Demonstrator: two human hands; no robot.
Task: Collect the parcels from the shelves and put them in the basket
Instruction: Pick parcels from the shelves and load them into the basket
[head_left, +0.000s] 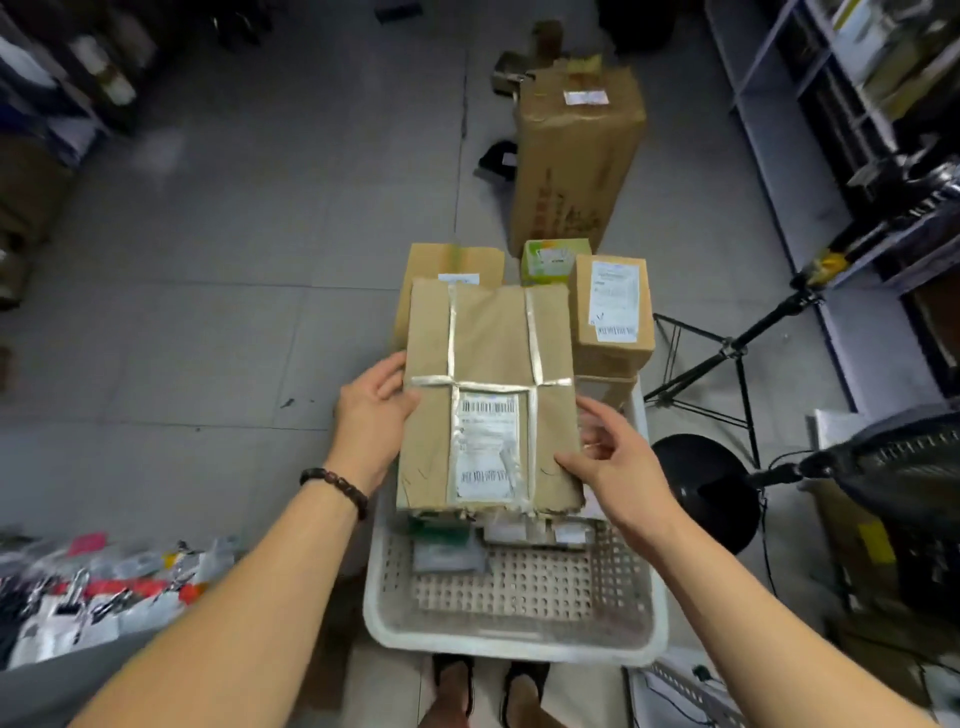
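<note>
The white basket (514, 631) was set at lower centre. Above it, the brown parcel (488, 343) was pinched at its left edge by the left grip (371, 415); its right edge was touched by the right grip (618, 467), fingers spread. Labelled boxes (613, 306) were piled beyond.

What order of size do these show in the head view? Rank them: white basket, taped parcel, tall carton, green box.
1. white basket
2. taped parcel, nearest the camera
3. tall carton, farther off, perhaps truly bigger
4. green box
</note>
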